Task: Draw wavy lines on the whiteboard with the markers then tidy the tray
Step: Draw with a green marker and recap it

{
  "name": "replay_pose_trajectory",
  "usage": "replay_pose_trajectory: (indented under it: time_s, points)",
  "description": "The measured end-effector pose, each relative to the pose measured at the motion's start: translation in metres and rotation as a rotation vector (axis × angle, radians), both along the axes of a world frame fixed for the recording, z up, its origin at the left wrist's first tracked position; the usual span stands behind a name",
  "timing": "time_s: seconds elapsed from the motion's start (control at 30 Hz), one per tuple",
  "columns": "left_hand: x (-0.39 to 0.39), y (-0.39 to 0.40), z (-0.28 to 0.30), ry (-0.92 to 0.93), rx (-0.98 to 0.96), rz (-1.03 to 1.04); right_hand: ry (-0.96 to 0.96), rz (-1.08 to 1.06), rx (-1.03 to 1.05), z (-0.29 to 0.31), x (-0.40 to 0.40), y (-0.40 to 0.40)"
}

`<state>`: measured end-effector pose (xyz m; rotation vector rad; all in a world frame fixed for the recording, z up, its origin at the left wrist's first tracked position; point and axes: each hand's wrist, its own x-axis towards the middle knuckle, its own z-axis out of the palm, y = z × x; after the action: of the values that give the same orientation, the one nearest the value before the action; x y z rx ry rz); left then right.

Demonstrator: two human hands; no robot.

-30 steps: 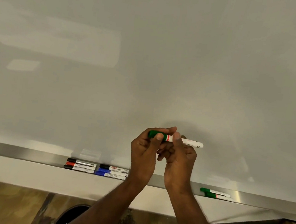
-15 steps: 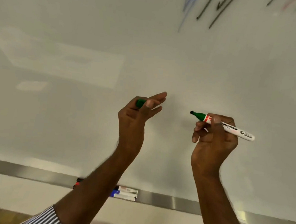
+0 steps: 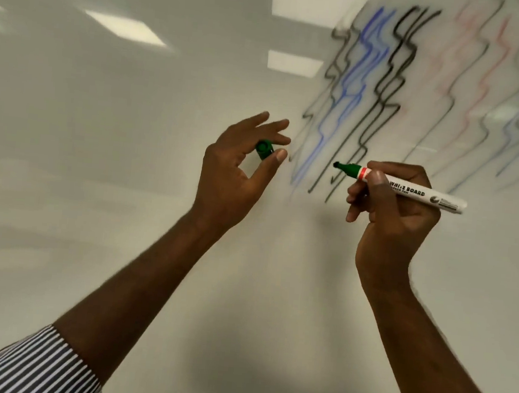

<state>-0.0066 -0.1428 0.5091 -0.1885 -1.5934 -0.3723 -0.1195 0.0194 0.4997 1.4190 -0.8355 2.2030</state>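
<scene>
Cap (image 3: 264,149) now off the green whiteboard marker (image 3: 411,190), vs. 1 s ago when both hands were bunched together on the capped pen low near the tray. Hands since pulled apart and lifted; view tilted up w/ them, so tray and spare markers gone from sight, and earlier wavy lines (image 3: 370,89) (black, blue, red, blurred by head motion) now showing upper right on the whiteboard (image 3: 110,182).

Left hand (image 3: 238,175): grip pinching the cap between thumb and a fingertip, other fingers fanned out loose. Right hand (image 3: 389,215): grip wrapped round the marker barrel in a writing hold, thumb on top near the red band, green nib pointing left, bare and exposed. Nib looks just short of the board, near the lower ends of the black strokes; contact hard to call from this angle. No green line visible yet.

Meaning for task: uncapping step done, green stroke prob. next, likely in the free patch left of or below the existing lines. Drawing phase looks well along given several colours already down; tray tidy-up not started. Cap needs keeping in the left grip for re-capping after. Risk: small cap held by a light pinch, easy to drop.
</scene>
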Motion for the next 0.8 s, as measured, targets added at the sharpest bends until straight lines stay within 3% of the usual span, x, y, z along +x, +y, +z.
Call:
replay_pose_trajectory:
  time_s: [0.3, 0.47, 0.63, 0.8]
  points:
    - [-0.010, -0.050, 0.102, 0.060, -0.224, 0.304, 0.177, -0.103, -0.015, 0.106, -0.008, -0.035]
    - [-0.013, -0.076, 0.144, 0.011, -0.340, 0.576, 0.272, -0.285, -0.035, 0.163, -0.019, -0.053]
    - [-0.014, -0.084, 0.144, 0.054, -0.402, 0.587, 0.247, -0.410, -0.017, 0.191, -0.037, -0.063]
    - [-0.015, -0.088, 0.145, 0.068, -0.407, 0.584, 0.278, -0.447, -0.062, 0.180, -0.036, -0.075]
